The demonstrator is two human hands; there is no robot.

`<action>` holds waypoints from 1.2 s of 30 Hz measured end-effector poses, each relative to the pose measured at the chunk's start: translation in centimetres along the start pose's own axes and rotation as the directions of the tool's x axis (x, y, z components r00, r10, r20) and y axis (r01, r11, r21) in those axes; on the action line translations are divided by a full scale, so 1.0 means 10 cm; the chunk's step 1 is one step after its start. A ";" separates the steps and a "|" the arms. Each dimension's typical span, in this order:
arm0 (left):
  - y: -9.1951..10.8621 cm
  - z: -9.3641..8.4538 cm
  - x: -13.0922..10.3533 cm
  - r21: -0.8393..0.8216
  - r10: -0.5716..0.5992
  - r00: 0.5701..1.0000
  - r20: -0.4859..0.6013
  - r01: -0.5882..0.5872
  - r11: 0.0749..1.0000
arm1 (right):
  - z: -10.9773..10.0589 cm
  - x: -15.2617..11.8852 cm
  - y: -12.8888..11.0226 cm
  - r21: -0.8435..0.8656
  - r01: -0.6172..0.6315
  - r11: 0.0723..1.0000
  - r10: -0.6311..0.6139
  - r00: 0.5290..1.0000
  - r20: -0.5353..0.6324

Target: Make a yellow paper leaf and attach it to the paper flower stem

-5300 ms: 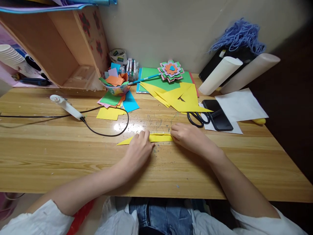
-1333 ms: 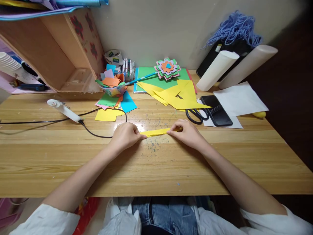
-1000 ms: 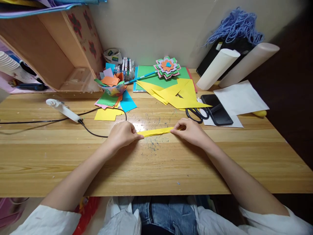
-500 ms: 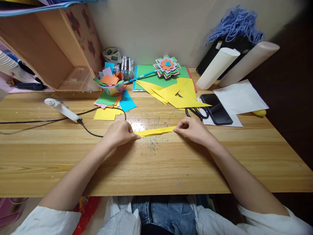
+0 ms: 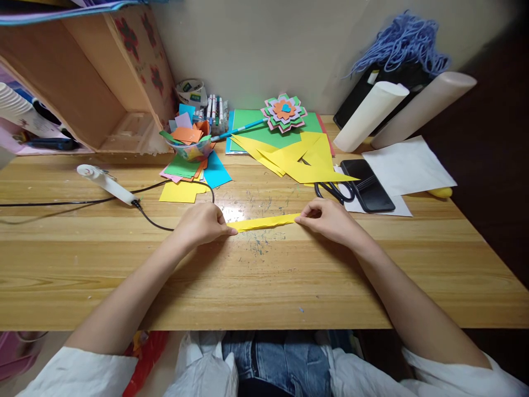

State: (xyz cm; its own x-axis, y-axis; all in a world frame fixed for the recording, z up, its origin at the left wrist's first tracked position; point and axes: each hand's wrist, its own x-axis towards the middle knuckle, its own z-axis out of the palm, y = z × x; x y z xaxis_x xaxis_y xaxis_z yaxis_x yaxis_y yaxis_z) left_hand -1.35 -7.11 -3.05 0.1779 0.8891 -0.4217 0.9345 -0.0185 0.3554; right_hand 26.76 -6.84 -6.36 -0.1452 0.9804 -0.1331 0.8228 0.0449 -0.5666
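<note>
A narrow folded strip of yellow paper (image 5: 266, 223) stretches between my two hands, low over the wooden table (image 5: 264, 292). My left hand (image 5: 204, 225) pinches its left end between thumb and fingers. At the right end, my right hand (image 5: 324, 218) grips it the same way. Just beyond my right hand lie black-handled scissors (image 5: 330, 192), their blades hidden beneath cut yellow paper (image 5: 308, 162). A black cable passes behind my left hand.
A white glue gun (image 5: 107, 184) with its cable lies at left. Paper scraps fill a small bowl (image 5: 190, 150). A layered paper flower (image 5: 285, 113) rests on green sheets at the back. A phone (image 5: 367, 186), white paper (image 5: 409, 164) and two rolls (image 5: 372, 117) are at right.
The strip has tilted very slightly between my fingers. Both hands keep their hold in nearly the same place, and the whole view has shifted a little.
</note>
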 end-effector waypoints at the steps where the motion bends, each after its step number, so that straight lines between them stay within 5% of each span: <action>1: 0.00 0.00 0.00 -0.004 0.002 1.000 0.002 -0.002 1.000 | 0.00 0.00 0.00 0.000 -0.002 1.000 0.002 1.000 0.004; 20: -0.08 0.00 0.03 -0.079 0.076 0.997 0.021 -0.075 0.994 | -0.10 0.01 0.03 0.055 -0.070 0.996 0.067 0.996 0.059; 25: -0.10 0.03 0.04 -0.095 0.088 0.996 0.014 -0.087 0.992 | -0.11 0.01 -0.02 0.140 0.102 0.985 -0.100 0.995 -0.019; 29: -0.10 0.03 0.04 -0.094 0.087 0.996 0.013 -0.085 0.992 | -0.01 -0.08 -0.20 0.081 0.435 0.897 -0.415 0.891 -0.185; 33: -0.10 0.02 0.03 -0.087 0.081 0.997 0.017 -0.079 0.993 | 0.22 -0.16 -0.33 0.045 0.668 0.743 -0.660 0.742 -0.120; 36: -0.09 0.02 0.03 -0.078 0.082 0.997 0.012 -0.081 0.994 | 0.36 -0.17 -0.36 0.000 0.729 0.685 -0.726 0.682 -0.085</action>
State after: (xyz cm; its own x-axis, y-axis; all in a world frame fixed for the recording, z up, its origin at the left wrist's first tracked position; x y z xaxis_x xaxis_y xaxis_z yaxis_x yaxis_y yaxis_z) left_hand -2.08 -6.87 -3.64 0.2577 0.8790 -0.4011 0.8903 -0.0547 0.4522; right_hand 22.08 -9.32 -7.05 -0.6502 0.6523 0.3896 0.4574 0.7455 -0.4849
